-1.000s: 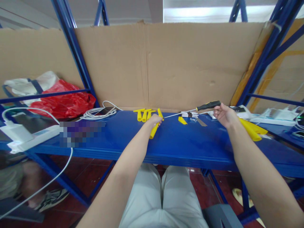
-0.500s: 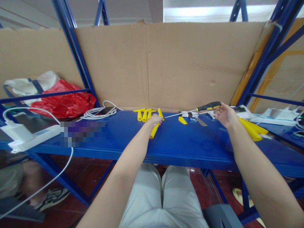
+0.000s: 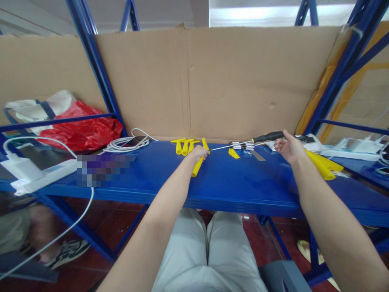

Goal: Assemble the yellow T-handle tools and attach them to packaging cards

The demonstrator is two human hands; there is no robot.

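My left hand (image 3: 199, 153) is closed around a yellow plastic piece (image 3: 197, 168), a hollow tube with a flat arm that sticks up past my fingers. A long-shafted screwdriver (image 3: 267, 137) with a black and yellow handle lies nearly level. The tip of its shaft meets the yellow piece beside my left fingers; the exact contact is too small to make out. My right hand (image 3: 288, 147) holds the rear end of the handle between thumb and curled fingers. Several similar yellow pieces (image 3: 184, 148) stand in a row just behind my left hand.
On the blue bench (image 3: 231, 182) lie a small yellow part (image 3: 234, 153), a flat metal strip (image 3: 258, 155) and white-and-dark strips (image 3: 241, 146). Larger yellow pieces (image 3: 323, 165) sit beside my right forearm. At left are a coiled white cable (image 3: 126, 144), power strip (image 3: 51, 174) and red bag (image 3: 85, 125).
The screwdriver handle has turned about its own axis, with less yellow showing. My right fingers have curled in more. My left hand and the yellow piece stay in place.
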